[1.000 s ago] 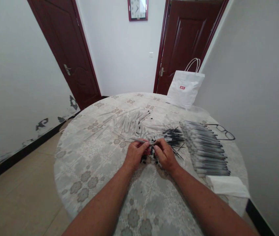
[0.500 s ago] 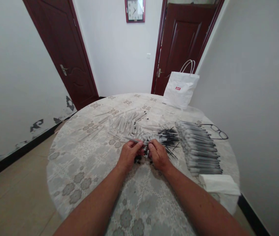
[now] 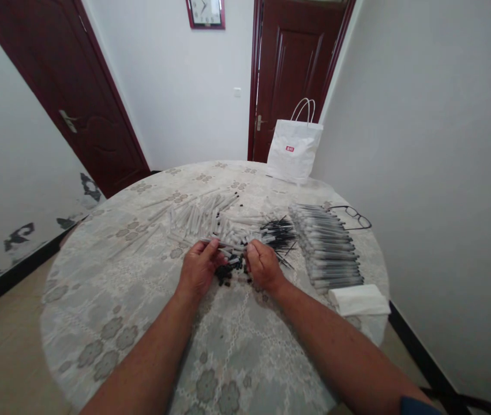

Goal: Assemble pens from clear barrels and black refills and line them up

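Observation:
A slim grey pen (image 3: 230, 246) runs sideways between my hands, just above the table. My left hand (image 3: 199, 266) pinches its left part between thumb and fingers. My right hand (image 3: 263, 264) is closed at the pen's right end; its fingertips hide exactly what they grip there. Small black pen parts (image 3: 227, 273) lie loose under and between the hands. Beyond them spreads a heap of whitish pen barrels (image 3: 202, 213). Thin dark refills (image 3: 280, 233) are bunched just past my right hand.
Rows of grey pens (image 3: 327, 248) lie stacked on the right, with glasses (image 3: 353, 216) behind and a folded white cloth (image 3: 360, 300) in front. At the back stands a white paper bag (image 3: 295, 150). A patterned cloth (image 3: 141, 300) covers the round table.
My hands have moved apart, showing more of the pen and the black parts below. The whole view has shifted, so the table and bag now appear further left.

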Demonstrator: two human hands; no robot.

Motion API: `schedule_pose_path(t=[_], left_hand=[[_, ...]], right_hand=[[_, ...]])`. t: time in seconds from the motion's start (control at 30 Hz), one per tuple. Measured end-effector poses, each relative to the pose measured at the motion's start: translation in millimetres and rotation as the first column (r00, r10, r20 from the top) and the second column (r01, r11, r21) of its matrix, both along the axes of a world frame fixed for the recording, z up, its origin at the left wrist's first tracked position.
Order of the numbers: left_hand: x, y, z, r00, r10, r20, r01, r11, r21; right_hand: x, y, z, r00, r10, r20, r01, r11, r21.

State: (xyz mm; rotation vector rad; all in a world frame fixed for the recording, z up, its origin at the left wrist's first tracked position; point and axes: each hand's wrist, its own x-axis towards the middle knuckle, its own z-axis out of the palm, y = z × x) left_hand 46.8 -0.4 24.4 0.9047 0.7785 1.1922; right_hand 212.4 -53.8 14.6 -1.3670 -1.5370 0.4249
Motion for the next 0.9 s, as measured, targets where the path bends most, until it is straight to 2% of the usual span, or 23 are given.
schedule_pose_path(t=[0.13, 0.23, 0.33, 0.43, 0.5, 0.6, 0.7, 0.77, 0.83, 0.9], left_hand=[[-2.6, 5.6, 0.8, 1.000, 0.009, 0.020, -0.009, 1.000, -0.021], [-1.8, 6.1, 0.1, 0.999, 0.006, 0.032, -0.005, 1.000, -0.022], [-1.2, 5.7, 0.5, 0.999, 0.023, 0.039, -0.022, 1.000, -0.012], [-1.3, 5.6, 1.5, 0.998, 0.065, 0.026, -0.065, 0.998, -0.010], [-1.1, 5.2, 2.1, 0.997, 0.078, 0.017, -0.077, 0.997, -0.009], [0.0, 3.5, 2.1, 0.998, 0.059, -0.010, -0.059, 0.998, -0.008], [1.6, 1.0, 1.2, 0.998, 0.022, -0.058, -0.021, 1.000, 0.021], [2.6, -0.9, 0.5, 0.997, 0.001, -0.080, 0.003, 0.999, 0.050], [3.4, -2.8, 0.0, 0.995, -0.020, -0.094, 0.027, 0.997, 0.068], [4.2, -4.6, -0.4, 0.993, -0.045, -0.108, 0.053, 0.996, 0.077]], right_hand=[[1.1, 4.2, -4.9, 0.998, -0.001, -0.069, -0.002, 0.999, -0.042], [1.8, 5.5, -0.8, 0.996, 0.014, -0.085, -0.021, 0.996, -0.083], [11.3, 3.6, 14.6, 0.989, 0.002, 0.148, 0.007, 0.998, -0.058], [34.4, -3.6, 34.1, 0.864, -0.137, 0.485, 0.176, 0.984, -0.037], [55.0, -10.6, 44.1, 0.732, -0.211, 0.648, 0.342, 0.936, -0.081], [82.7, -18.6, 50.7, 0.610, -0.144, 0.779, 0.492, 0.839, -0.231], [95.9, -18.5, 47.2, 0.566, -0.006, 0.825, 0.571, 0.724, -0.386], [96.9, -14.9, 41.5, 0.557, 0.058, 0.828, 0.596, 0.668, -0.447], [95.2, -11.0, 35.5, 0.557, 0.081, 0.826, 0.603, 0.645, -0.470], [93.2, -8.6, 31.0, 0.556, 0.083, 0.827, 0.602, 0.646, -0.470]])
